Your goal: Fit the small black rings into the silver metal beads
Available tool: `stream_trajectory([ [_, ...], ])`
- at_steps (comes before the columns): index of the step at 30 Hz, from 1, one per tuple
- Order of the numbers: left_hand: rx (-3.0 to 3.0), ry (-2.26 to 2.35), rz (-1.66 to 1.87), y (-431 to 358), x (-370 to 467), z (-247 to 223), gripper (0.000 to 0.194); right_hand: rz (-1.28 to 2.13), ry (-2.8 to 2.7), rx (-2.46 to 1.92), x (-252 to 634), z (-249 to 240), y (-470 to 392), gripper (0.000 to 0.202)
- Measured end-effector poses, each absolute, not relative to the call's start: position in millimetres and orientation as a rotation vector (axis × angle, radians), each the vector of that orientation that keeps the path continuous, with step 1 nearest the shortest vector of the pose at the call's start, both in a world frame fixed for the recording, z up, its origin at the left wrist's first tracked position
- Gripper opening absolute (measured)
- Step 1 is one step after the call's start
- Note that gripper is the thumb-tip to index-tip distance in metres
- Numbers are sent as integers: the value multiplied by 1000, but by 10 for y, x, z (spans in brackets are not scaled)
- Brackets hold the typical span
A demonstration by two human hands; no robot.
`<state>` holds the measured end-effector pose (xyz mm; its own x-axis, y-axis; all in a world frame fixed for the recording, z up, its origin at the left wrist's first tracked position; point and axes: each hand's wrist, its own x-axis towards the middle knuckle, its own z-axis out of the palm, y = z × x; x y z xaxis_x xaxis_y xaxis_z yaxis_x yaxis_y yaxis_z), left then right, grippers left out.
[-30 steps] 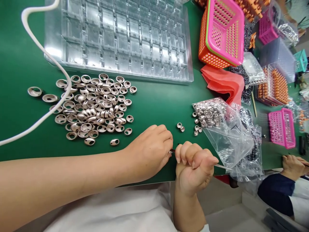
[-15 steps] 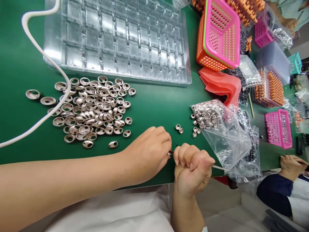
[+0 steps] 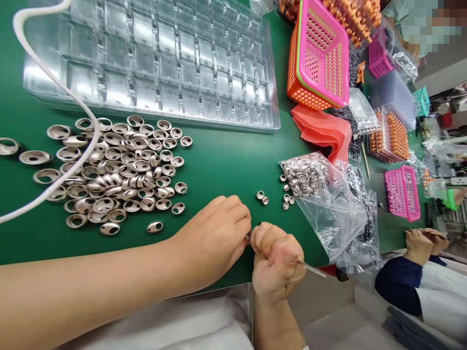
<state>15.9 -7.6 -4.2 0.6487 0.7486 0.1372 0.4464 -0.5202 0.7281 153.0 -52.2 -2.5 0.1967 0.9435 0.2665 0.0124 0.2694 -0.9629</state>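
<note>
Hands (image 3: 215, 236) (image 3: 279, 265) clamped: left on a tiny glinting piece (image 3: 248, 236), right around a slim rod (image 3: 313, 269), near smooth hollow ovals (image 3: 105, 205).

Close handwork on the green bench (image 3: 226, 155)

The left hand (image 3: 215, 238) pinches a small part (image 3: 248, 236); just beside, at three o'clock, the right hand (image 3: 276, 255) grips a thin rod (image 3: 313, 269). From them, oval metal rings (image 3: 126, 167) lie heaped at ten o'clock, a clear tray (image 3: 273, 97) at eleven, a pink basket (image 3: 336, 68) at one, a bag (image 3: 335, 228) with metal pieces (image 3: 306, 176) at two.
</note>
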Motion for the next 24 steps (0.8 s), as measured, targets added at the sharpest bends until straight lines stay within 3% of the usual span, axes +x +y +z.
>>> stream_trajectory([
  [14, 2155, 923, 571, -80, 144, -78, 4, 1043, -724, -977, 1619, 71, -426, 51],
  [24, 2120, 928, 575, -89, 136, -106, 6, 1015, -834, -973, 1604, 23, -474, 50],
])
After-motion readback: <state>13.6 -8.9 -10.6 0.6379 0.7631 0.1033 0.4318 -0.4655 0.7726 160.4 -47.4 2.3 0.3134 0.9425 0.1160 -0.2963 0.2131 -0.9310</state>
